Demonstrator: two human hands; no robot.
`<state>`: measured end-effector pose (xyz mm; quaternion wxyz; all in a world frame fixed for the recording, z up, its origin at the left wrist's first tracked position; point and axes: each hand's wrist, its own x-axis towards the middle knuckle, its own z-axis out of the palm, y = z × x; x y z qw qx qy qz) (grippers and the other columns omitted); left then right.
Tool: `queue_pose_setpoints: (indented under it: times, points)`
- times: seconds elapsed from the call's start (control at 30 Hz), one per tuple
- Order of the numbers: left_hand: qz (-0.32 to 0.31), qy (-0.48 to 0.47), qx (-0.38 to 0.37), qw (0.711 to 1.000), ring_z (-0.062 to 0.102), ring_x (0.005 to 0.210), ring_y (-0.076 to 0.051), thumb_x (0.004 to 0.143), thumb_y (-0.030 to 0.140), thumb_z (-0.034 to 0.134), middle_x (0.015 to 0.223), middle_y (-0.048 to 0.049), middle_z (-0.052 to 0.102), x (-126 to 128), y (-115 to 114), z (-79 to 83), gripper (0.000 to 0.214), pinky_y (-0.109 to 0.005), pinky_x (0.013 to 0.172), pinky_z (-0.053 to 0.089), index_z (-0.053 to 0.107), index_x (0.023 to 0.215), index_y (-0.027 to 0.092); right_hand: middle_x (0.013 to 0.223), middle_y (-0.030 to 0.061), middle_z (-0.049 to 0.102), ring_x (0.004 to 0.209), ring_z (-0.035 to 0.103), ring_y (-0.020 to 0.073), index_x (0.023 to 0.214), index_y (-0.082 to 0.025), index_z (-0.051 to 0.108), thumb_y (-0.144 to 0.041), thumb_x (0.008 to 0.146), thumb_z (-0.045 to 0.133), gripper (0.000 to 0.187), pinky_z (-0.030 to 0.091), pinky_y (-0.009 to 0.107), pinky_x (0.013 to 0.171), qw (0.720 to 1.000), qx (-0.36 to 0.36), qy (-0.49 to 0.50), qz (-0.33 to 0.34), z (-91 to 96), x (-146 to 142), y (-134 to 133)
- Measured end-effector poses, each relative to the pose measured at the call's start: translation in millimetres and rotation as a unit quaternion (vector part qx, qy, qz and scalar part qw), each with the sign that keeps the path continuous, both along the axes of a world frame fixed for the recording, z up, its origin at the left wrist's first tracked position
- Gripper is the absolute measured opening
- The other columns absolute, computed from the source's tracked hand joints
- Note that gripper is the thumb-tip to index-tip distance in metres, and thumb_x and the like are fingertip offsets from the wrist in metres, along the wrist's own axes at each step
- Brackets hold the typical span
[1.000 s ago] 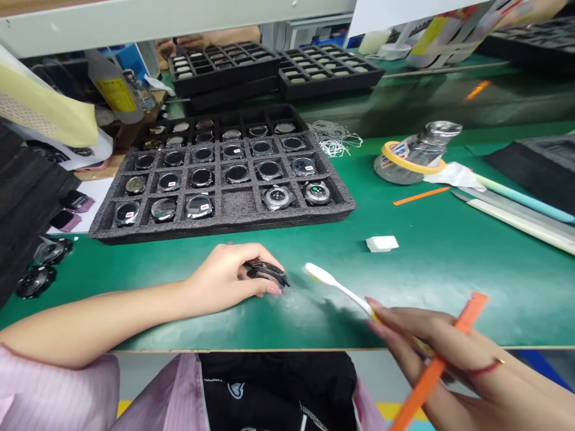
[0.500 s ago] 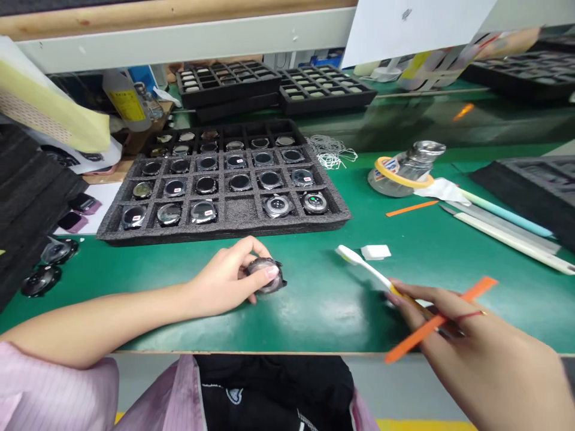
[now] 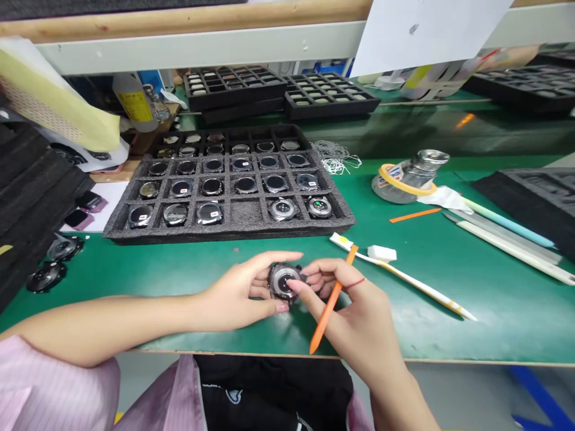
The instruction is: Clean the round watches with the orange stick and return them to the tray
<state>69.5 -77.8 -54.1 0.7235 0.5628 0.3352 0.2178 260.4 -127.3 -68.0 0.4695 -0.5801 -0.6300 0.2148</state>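
Centre: foam tray [image 3: 229, 230] on the bench [image 3: 449, 335], watch cases [image 3: 283, 209] in its compartments.
Near: watch body [image 3: 284, 281] just before the tray, between both hands.
Right: toothbrush [image 3: 399, 278] lying on the bench, foam block [image 3: 382, 254] just beside its head; long tools [image 3: 507, 239] farther right.
Far right: glass jar [image 3: 415, 179] inside a tape roll [image 3: 395, 179]; foam pad [image 3: 530, 200] beyond the tools.
Far: tray stacks [image 3: 281, 90] behind the foam tray; bottle [image 3: 135, 102] behind its left corner; tangled thread [image 3: 335, 157] behind its right corner.
Left: stacked foam sheets [image 3: 31, 191] beside the tray; loose watch parts [image 3: 47, 275] just before the sheets.

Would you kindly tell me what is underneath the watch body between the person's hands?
The left hand and right hand cradle the watch body from below, above the green mat; they hide its underside.
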Motion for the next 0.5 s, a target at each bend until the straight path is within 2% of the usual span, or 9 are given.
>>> queue_pose_setpoints:
  times: [0.07,0.13,0.23,0.3,0.37,0.43,0.5]
  points:
    - [0.000,-0.002,0.028,1.000,0.072,0.111,-0.020,0.078,0.011,0.080,0.118,-0.0063,0.072,0,0,-2.6,0.058,-0.034,0.095,0.057,0.057,0.130,0.023,0.074,0.0009,0.072,0.060,0.064,0.0139,0.085,-0.022,0.070,-0.030,0.087,0.075,0.009,0.056,0.027,0.060,0.999,-0.023,0.028,0.015,1.0,-1,4]
    - [0.010,0.003,0.035,0.999,0.073,0.106,-0.019,0.077,0.011,0.081,0.113,-0.0050,0.073,0,1,-4.3,0.053,-0.033,0.093,0.057,0.058,0.124,0.022,0.072,0.0005,0.072,0.059,0.064,0.0133,0.081,-0.023,0.071,-0.026,0.087,0.076,0.008,0.056,0.026,0.058,0.998,-0.014,0.049,0.036,2.8,-2,5]
    - [0.017,0.002,0.018,1.000,0.074,0.102,-0.019,0.078,0.011,0.079,0.107,-0.0043,0.074,1,3,-4.7,0.049,-0.032,0.088,0.058,0.058,0.121,0.021,0.075,0.0017,0.074,0.067,0.070,0.0166,0.079,-0.024,0.073,-0.020,0.084,0.079,0.009,0.058,0.028,0.062,0.993,0.031,0.088,0.066,4.4,-1,1]
    - [0.016,-0.006,-0.005,1.000,0.075,0.098,-0.018,0.077,0.010,0.080,0.105,-0.0041,0.075,1,4,-4.0,0.049,-0.031,0.086,0.058,0.058,0.120,0.021,0.073,0.0018,0.075,0.070,0.073,0.0181,0.077,-0.024,0.072,-0.022,0.084,0.080,0.011,0.060,0.029,0.064,0.986,0.030,0.147,0.078,3.5,1,-1]
    - [0.023,-0.005,-0.033,0.999,0.076,0.093,-0.017,0.075,0.009,0.082,0.103,-0.0033,0.076,1,5,-2.9,0.052,-0.031,0.086,0.059,0.058,0.120,0.021,0.067,-0.0002,0.073,0.061,0.069,0.0159,0.076,-0.024,0.071,-0.030,0.084,0.083,0.016,0.058,0.027,0.059,0.970,0.022,0.236,0.047,0.5,5,-1]
    - [0.036,-0.001,-0.061,0.997,0.076,0.088,-0.016,0.073,0.007,0.084,0.100,-0.0022,0.076,2,7,-1.4,0.055,-0.031,0.086,0.059,0.058,0.120,0.021,0.061,-0.0027,0.069,0.054,0.064,0.0124,0.075,-0.024,0.070,-0.038,0.082,0.085,0.022,0.054,0.024,0.055,0.950,0.029,0.310,-0.014,-4.1,9,2]
    - [0.041,0.001,-0.080,0.996,0.077,0.086,-0.015,0.071,0.006,0.085,0.099,-0.0017,0.076,2,8,0.6,0.057,-0.031,0.087,0.060,0.058,0.120,0.021,0.059,-0.0043,0.067,0.052,0.060,0.0102,0.081,-0.024,0.073,-0.040,0.079,0.089,0.023,0.051,0.022,0.055,0.937,0.033,0.340,-0.071,-8.7,13,6]
